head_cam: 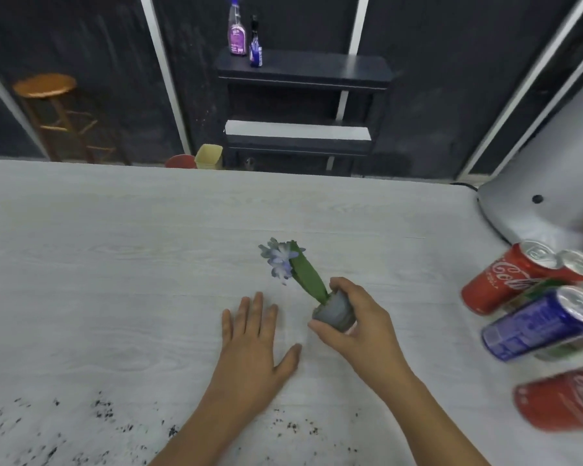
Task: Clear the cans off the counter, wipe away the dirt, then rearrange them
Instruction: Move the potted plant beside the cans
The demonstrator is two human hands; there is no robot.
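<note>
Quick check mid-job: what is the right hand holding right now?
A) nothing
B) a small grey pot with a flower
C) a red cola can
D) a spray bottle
B: the right hand has its grip around the small grey pot, tilted, with its flower leaning up-left.

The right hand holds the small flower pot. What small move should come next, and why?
Probably set the flower pot down upright, far from the dirt. The right hand grips it tilted, the left hand lies flat on the counter, and black specks remain along the near edge. The cans already stand at the right, so wiping seems next.
</note>
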